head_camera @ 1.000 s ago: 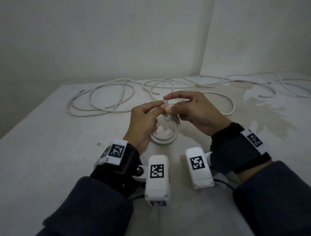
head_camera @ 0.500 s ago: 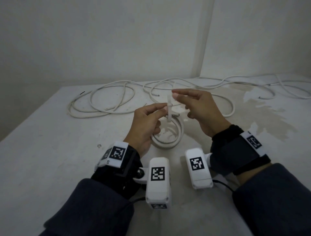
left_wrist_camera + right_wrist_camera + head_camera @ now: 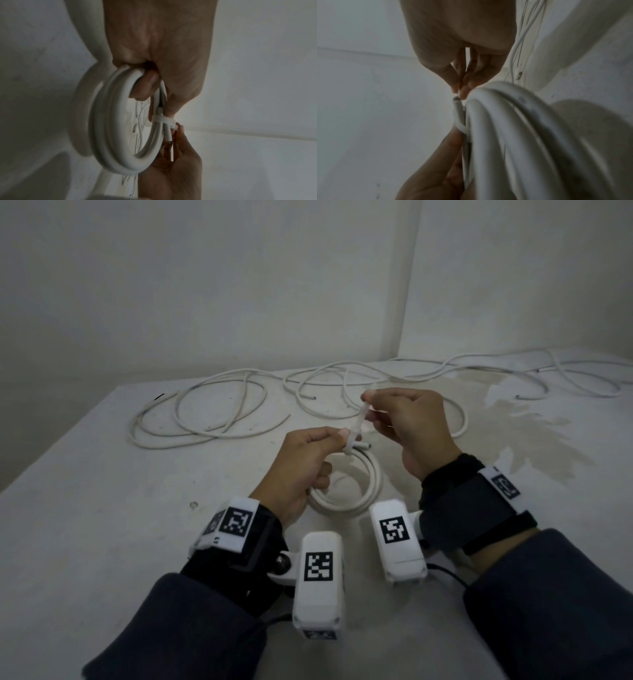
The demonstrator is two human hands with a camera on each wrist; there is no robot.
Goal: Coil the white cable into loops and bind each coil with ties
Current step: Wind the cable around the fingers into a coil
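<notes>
A small coil of white cable [image 3: 346, 494] hangs just above the table, held up by my left hand [image 3: 308, 460], whose fingers curl round its top [image 3: 145, 83]. A white tie [image 3: 352, 445] is wrapped around the coil's strands [image 3: 164, 119] beside a cut cable end [image 3: 458, 106]. My right hand [image 3: 404, 422] pinches the tie's free tail [image 3: 363, 416] between thumb and forefinger, drawn up and to the right of the coil. In the right wrist view the tie [image 3: 462, 127] loops tightly beside the coil [image 3: 522, 128].
Loose white cable [image 3: 205, 419] lies in wide loops at the back left of the table, and more cable [image 3: 513, 374] trails along the back right. A stained patch [image 3: 534, 436] marks the table at the right. Walls stand close behind.
My right hand has pulled the tie's tail up and away from the coil, drawing the loop tighter. The left hand has kept its hold on the coil and lifted it slightly.
</notes>
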